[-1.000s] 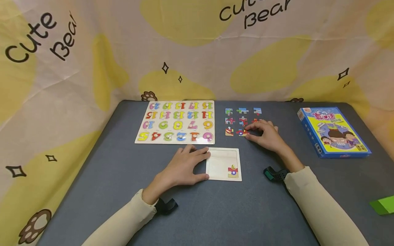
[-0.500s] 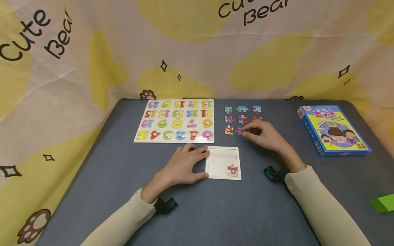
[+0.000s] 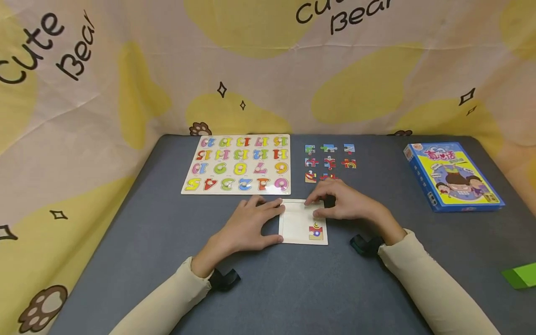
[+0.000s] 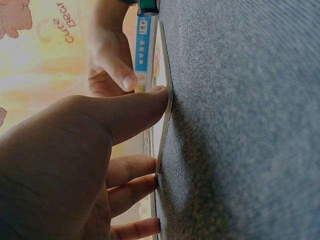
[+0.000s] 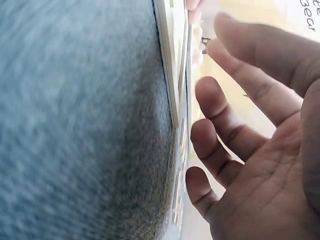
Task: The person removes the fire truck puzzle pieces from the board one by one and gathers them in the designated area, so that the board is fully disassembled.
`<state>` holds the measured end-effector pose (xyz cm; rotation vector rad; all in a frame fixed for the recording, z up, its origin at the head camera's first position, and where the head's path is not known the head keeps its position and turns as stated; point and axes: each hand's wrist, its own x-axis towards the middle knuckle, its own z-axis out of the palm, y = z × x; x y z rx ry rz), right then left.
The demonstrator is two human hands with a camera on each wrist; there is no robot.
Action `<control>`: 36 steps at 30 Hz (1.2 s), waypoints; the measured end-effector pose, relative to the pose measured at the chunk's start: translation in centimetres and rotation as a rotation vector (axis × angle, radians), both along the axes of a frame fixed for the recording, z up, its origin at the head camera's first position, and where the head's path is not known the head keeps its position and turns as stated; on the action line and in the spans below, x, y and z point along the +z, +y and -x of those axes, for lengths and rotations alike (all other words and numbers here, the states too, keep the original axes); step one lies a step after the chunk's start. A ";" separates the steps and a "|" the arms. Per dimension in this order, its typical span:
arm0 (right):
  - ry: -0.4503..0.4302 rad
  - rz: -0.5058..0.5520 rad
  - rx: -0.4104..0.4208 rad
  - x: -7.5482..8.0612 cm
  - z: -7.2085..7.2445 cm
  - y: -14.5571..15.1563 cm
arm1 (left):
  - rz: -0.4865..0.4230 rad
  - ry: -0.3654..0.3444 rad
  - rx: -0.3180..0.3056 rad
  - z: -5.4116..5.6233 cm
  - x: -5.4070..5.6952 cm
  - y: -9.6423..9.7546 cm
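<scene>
A small white puzzle tray [image 3: 295,221] lies at the table's middle, with one red and yellow puzzle piece [image 3: 316,233] in its lower right corner. My left hand [image 3: 246,225] rests against the tray's left edge, thumb and fingers spread, the thumb on the rim in the left wrist view. Over the tray's upper right part hovers my right hand [image 3: 344,201], its thumb and index finger apart. The right wrist view shows its fingers [image 5: 212,102] loosely bent and nothing between them. Several loose jigsaw pieces [image 3: 349,163] lie in rows behind the tray; my right hand partly covers the nearest row.
A number puzzle board [image 3: 232,168] lies behind my left hand. To the right is a blue and yellow box [image 3: 456,179]. A green block [image 3: 521,276] sits at the right edge of the view. Patterned cloth [image 3: 268,70] hangs behind the table.
My right hand has moved from the loose pieces toward me and left, over the tray. My left hand has stayed at the tray's left edge. No piece has visibly left the rows.
</scene>
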<state>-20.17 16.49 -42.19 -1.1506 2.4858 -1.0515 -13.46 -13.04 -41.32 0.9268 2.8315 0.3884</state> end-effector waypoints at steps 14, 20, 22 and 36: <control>-0.036 -0.112 0.070 0.4 -2.1 -0.7 | 0.002 0.007 -0.006 0.0 -0.2 -0.1; -0.014 -0.132 0.071 0.7 -3.2 -0.6 | -0.002 0.017 -0.009 0.1 -0.3 -0.1; -0.013 -0.134 0.067 0.8 -3.4 -0.5 | 0.000 0.013 -0.009 0.2 -0.3 -0.1; -0.066 -0.146 0.078 0.6 -3.3 0.0 | 0.024 0.001 -0.001 0.4 -0.4 0.0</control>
